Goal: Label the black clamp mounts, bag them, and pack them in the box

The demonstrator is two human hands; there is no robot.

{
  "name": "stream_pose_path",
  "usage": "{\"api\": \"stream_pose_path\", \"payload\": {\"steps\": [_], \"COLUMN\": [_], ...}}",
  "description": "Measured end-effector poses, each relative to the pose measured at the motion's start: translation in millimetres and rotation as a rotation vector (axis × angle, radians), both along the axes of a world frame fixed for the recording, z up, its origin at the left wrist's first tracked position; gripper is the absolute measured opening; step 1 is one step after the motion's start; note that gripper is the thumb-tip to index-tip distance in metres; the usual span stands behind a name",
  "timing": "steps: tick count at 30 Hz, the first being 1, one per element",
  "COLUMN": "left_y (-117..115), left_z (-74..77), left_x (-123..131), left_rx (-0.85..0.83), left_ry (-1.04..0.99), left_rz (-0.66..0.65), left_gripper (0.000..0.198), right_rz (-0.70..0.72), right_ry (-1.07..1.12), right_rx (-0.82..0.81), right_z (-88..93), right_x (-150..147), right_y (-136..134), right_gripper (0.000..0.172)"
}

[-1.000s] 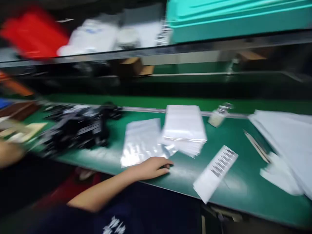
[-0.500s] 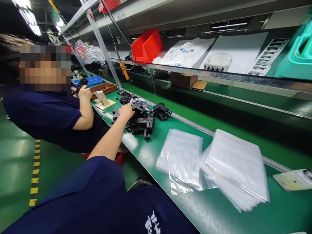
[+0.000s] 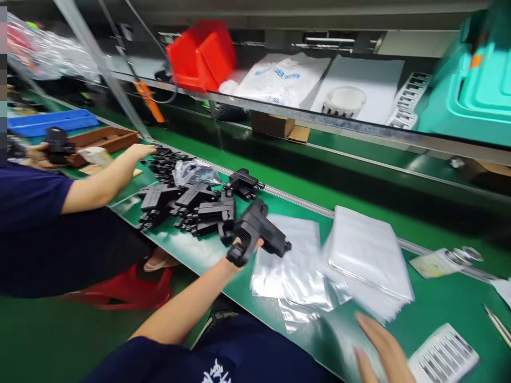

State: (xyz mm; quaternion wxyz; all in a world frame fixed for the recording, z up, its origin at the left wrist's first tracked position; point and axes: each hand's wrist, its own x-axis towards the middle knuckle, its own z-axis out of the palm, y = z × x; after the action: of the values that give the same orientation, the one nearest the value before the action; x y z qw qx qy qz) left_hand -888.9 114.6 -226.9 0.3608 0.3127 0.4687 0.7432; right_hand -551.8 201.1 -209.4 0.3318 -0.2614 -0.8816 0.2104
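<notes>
My left hand (image 3: 235, 265) is closed around a black T-shaped plastic device (image 3: 257, 229) and holds it above the bench; the device hides most of the fingers. Behind it lies a pile of similar black devices (image 3: 209, 210). My right hand (image 3: 381, 343), slightly blurred, enters at the bottom with fingers apart and nothing in it. It hovers near a stack of clear plastic bags (image 3: 367, 250) and a white sheet of dark-striped labels (image 3: 445, 354). Flatter clear bags (image 3: 289, 266) lie between my hands.
At left a co-worker's arm (image 3: 99, 178) reaches toward small black parts (image 3: 163, 165). A brown tray (image 3: 107, 139) and a blue tray (image 3: 51, 123) stand beyond. Overhead, a shelf (image 3: 359, 126) holds a red bin (image 3: 202, 58) and a teal container (image 3: 471, 101). A small bottle (image 3: 447, 260) lies right.
My left hand has lifted a black T-shaped device from the pile and brought it right. My right hand has come into view. The view has turned right, and the co-worker's arm now reaches forward.
</notes>
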Motion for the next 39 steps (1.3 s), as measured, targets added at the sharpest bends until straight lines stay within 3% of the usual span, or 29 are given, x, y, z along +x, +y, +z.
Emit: {"api": "stream_pose_path", "payload": {"steps": [3, 5, 8, 11, 13, 16, 18, 21, 23, 25, 26, 28, 32, 34, 36, 39], "left_y": [13.7, 15.0, 8.4, 2.7, 4.4, 12.0, 14.9, 12.7, 9.3, 7.5, 7.9, 11.1, 20.9, 23.0, 22.2, 18.2], "left_z": [-12.7, -15.3, -13.3, -8.1, -5.4, -4.4, -4.7, -3.7, -1.6, 0.8, 1.5, 1.6, -2.7, -4.2, -3.7, 0.1], "left_x": [59.1, 77.2, 71.1, 50.6, 45.5, 54.8, 64.3, 71.8, 72.8, 73.5, 74.4, 77.7, 85.9, 88.3, 89.2, 89.1], "left_rx": [-0.049, -0.100, -0.199, -0.264, -0.307, -0.383, -0.410, -0.401, -0.402, -0.420, -0.428, -0.425, -0.472, -0.478, -0.401, -0.320], "left_ry": [-0.033, -0.064, -0.093, -0.232, -0.218, 0.036, 0.160, 0.289, 0.395, 0.476, 0.488, 0.413, -0.058, -0.191, -0.121, 0.157], "left_rz": [-0.238, -0.355, -0.504, -0.614, -0.606, -0.430, -0.327, -0.274, -0.256, -0.239, -0.236, -0.229, -0.320, -0.402, -0.391, -0.318], "left_gripper": [0.061, 0.059, 0.056, 0.058, 0.059, 0.058, 0.060, 0.065, 0.066, 0.067, 0.067, 0.061, 0.051, 0.053, 0.060, 0.083], "right_rz": [0.045, 0.040, 0.067, 0.052, 0.074, 0.152, 0.071, -0.104, -0.081, -0.030, -0.029, -0.036, 0.059, 0.116, 0.065, -0.078], "right_ry": [-0.110, -0.137, -0.161, -0.144, -0.157, -0.130, -0.014, 0.152, 0.215, 0.272, 0.295, 0.262, 0.054, 0.025, 0.042, 0.148], "right_rx": [0.021, -0.049, -0.141, -0.073, 0.029, 0.072, -0.069, -0.610, -1.009, -1.207, -1.205, -1.020, -0.300, -0.104, -0.147, -0.462], "right_z": [-7.3, -12.2, -16.1, -13.8, -9.8, -4.0, -3.9, -13.5, -23.5, -31.2, -32.7, -30.4, -14.2, -10.6, -14.1, -28.8], "right_x": [-48.3, -70.3, -73.1, -55.4, -44.6, -35.2, -31.3, -28.2, -28.3, -29.0, -29.0, -26.8, -13.8, -6.3, -1.6, -1.8], "right_y": [-8.5, -4.5, 2.3, 2.8, 1.2, -1.0, -0.7, 4.2, 8.8, 12.4, 13.4, 13.6, 10.4, 9.8, 10.7, 13.9], "right_gripper": [0.066, 0.075, 0.072, 0.066, 0.062, 0.055, 0.049, 0.045, 0.047, 0.044, 0.041, 0.034, 0.023, 0.024, 0.029, 0.034]}}
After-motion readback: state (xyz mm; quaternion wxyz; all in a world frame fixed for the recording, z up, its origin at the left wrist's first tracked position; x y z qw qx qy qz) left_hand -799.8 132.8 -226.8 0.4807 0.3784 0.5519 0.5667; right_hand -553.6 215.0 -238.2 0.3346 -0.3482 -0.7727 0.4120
